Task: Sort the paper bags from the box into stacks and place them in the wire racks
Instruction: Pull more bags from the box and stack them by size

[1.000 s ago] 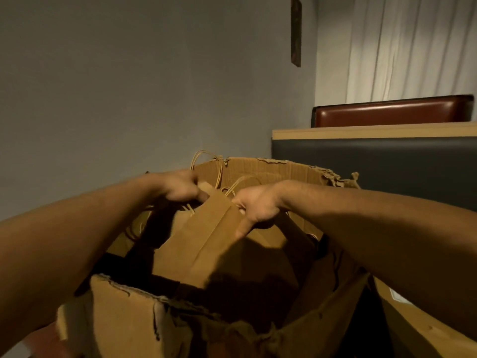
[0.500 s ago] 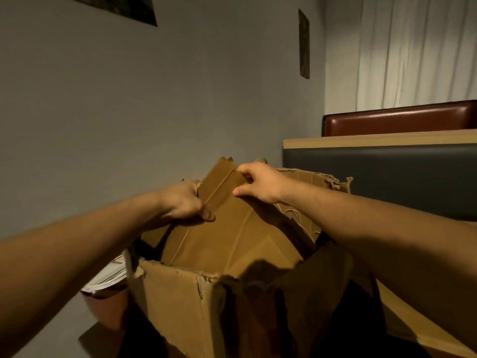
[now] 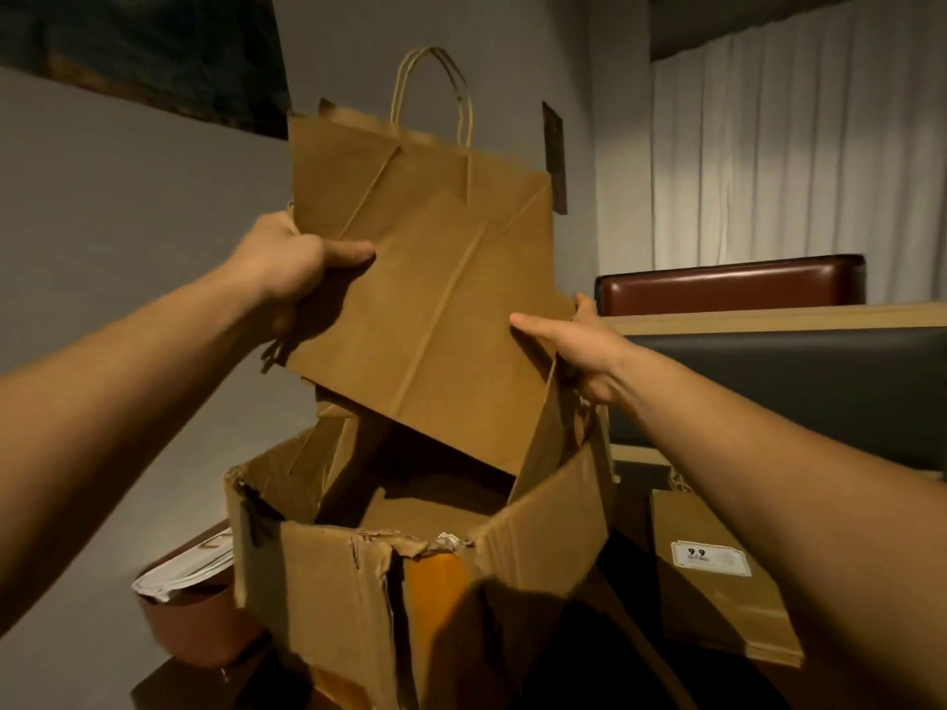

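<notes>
A flat brown paper bag (image 3: 425,279) with twisted handles pointing up hangs above the torn cardboard box (image 3: 358,602). My left hand (image 3: 294,263) grips its left edge, thumb across the front. My right hand (image 3: 574,345) pinches its lower right edge, thumb on the front and fingers behind. More folded brown bags (image 3: 333,453) stand inside the box behind the lifted one. No wire rack is in view.
A grey wall rises on the left. A reddish bowl with white papers (image 3: 189,597) sits left of the box. Right of the box lies a flat brown bag with a white label (image 3: 712,561). Behind it stand a dark booth partition (image 3: 768,381) and a red seat back.
Both hands have lifted the bag up out of the box, from inside it to well above its rim. The view has tilted upward with it.
</notes>
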